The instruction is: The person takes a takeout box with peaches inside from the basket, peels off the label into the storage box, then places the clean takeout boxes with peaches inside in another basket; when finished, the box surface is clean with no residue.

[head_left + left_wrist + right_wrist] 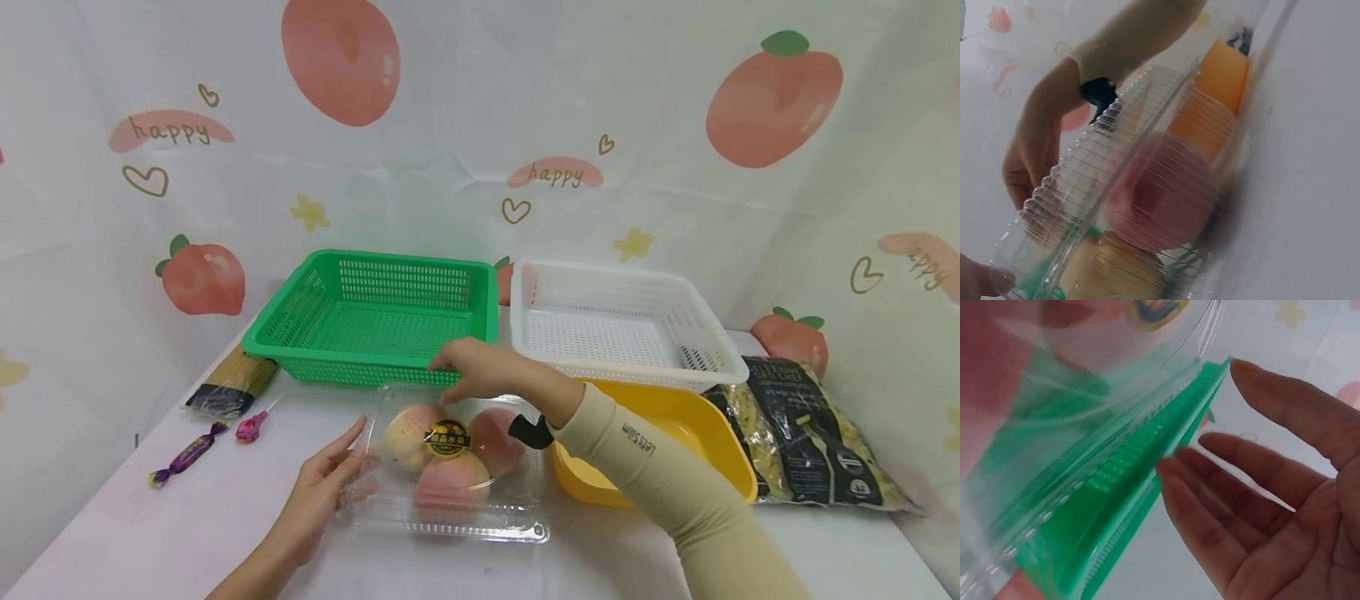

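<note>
White surface (150, 542), followed remotely on my head feed, bears the arrangement. Green basket (360, 371): 11 o'clock on it. White basket (592, 333): 3 o'clock from the green. Black pasta bags (795, 400): 4 o'clock from the white. Yellow basin (660, 417): 9 o'clock from the bags. Clear box (480, 528): 9 o'clock from the basin, just beside it. Noodle packet (232, 379): the green basket's 8 o'clock. Left hand (324, 483): the box's 9 o'clock, gripping its side. Right hand (480, 367): the box's 12 o'clock; I see its fingers loosely parted. Peaches (450, 485): three, inside the box. Purple candy (187, 456): the left hand's 9 o'clock. Lollipop (249, 429): the candy's 2 o'clock.
</note>
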Available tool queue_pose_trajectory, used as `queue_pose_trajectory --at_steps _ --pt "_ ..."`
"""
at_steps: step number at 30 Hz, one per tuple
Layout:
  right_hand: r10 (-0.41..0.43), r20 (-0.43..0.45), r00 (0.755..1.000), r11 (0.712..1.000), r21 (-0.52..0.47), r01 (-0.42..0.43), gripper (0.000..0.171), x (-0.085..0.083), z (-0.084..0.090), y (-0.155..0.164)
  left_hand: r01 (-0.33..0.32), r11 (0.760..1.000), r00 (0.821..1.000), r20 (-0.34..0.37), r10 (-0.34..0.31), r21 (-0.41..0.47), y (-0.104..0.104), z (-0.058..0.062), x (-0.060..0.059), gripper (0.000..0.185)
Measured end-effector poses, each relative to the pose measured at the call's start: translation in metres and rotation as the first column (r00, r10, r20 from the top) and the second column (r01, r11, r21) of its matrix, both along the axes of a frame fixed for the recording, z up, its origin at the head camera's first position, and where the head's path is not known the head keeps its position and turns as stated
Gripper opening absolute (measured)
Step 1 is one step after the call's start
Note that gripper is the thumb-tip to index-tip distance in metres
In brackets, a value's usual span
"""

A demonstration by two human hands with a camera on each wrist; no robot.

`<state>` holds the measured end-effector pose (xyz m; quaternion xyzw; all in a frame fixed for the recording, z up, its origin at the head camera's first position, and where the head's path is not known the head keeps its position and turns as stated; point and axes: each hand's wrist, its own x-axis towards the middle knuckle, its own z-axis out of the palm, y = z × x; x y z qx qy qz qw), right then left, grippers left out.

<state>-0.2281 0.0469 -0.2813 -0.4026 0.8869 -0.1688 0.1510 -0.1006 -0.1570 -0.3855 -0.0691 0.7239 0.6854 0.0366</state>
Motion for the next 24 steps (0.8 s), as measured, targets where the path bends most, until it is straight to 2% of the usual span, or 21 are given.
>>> queue_pose_trajectory --at_steps 6,9,12,16,18,21,24 --pt "0.067 0.117 0.991 0.996 0.047 -0.073 0.026 0.006 0.001 -0.006 0.028 0.998 0.999 -0.025 -0.029 -0.057 0.005 -0.003 0.000 0.045" --pt "0.094 0.147 0.985 0.993 0.063 -0.104 0.019 0.006 0.000 -0.008 0.032 0.985 0.997 -0.064 -0.044 -0.169 0.000 -0.003 -0.006 0.044" --pt "0.120 0.170 0.978 0.989 0.071 -0.133 0.013 0.002 -0.003 -0.008 0.025 0.951 0.987 -0.146 -0.074 -0.309 -0.006 0.002 -0.017 0.045" --pt "0.138 0.234 0.962 0.984 0.075 -0.160 0.007 -0.004 -0.008 -0.009 0.024 0.894 0.956 -0.250 -0.151 -0.448 -0.008 0.013 -0.033 0.046" --pt "0.153 0.259 0.954 0.982 0.069 -0.177 0.005 -0.006 -0.011 -0.010 0.048 0.878 0.942 -0.270 -0.198 -0.477 -0.005 0.016 -0.042 0.048" --pt "0.180 0.275 0.944 0.978 0.053 -0.202 0.004 -0.009 -0.015 -0.011 0.097 0.851 0.929 -0.258 -0.263 -0.517 0.003 0.018 -0.056 0.050" --pt "0.203 0.272 0.941 0.974 0.042 -0.223 0.004 -0.010 -0.018 -0.012 0.112 0.817 0.914 -0.263 -0.307 -0.566 0.012 0.017 -0.067 0.048"
